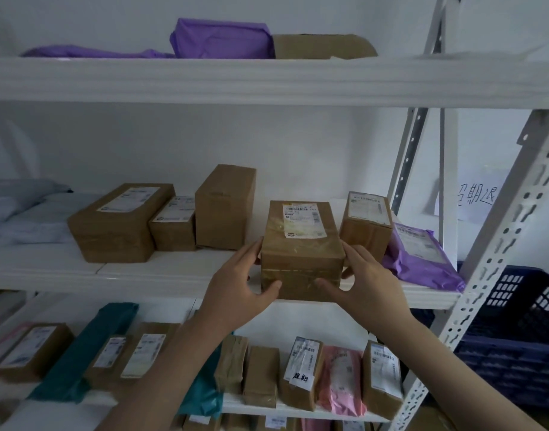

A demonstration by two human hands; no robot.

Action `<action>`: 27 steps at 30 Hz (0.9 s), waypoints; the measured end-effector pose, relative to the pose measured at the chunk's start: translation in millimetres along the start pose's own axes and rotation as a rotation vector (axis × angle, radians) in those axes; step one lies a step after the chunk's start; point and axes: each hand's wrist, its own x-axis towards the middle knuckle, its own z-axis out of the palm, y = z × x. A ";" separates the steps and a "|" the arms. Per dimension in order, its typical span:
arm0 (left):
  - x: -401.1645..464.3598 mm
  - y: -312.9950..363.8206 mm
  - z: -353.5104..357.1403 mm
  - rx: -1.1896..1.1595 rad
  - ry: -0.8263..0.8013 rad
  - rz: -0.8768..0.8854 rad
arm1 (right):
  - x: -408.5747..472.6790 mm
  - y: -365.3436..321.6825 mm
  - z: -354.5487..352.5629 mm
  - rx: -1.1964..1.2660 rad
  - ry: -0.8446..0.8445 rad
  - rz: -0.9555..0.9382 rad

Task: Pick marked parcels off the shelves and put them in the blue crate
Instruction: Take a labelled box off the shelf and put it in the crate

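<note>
Parcel (302,250), a brown cardboard box wrapped in glossy clear tape, sits at the front edge of the middle shelf (161,272), its long axis running front to back, with a white barcode label on its top toward the far end, the print too small to read. Left hand (240,286) and right hand (364,279) clasp its two sides, thumbs on the near face. Blue crate (521,334) stands well apart at lower right, beyond the shelf post.

white wall (298,135) behind white metal shelving (267,82), dim light.
</note>
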 end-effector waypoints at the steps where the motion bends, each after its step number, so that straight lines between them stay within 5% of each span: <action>1: 1.1 -1.8 0.9 -0.001 -0.004 -0.010 | 1.5 1.0 1.5 0.007 0.008 0.003; 13: 3.4 -8.1 16.2 0.194 0.003 -0.113 | -11.1 15.2 9.2 -0.009 0.045 0.121; 27: 52.7 -9.1 28.7 0.341 -0.212 -0.226 | -24.4 0.5 19.6 0.091 -0.006 0.138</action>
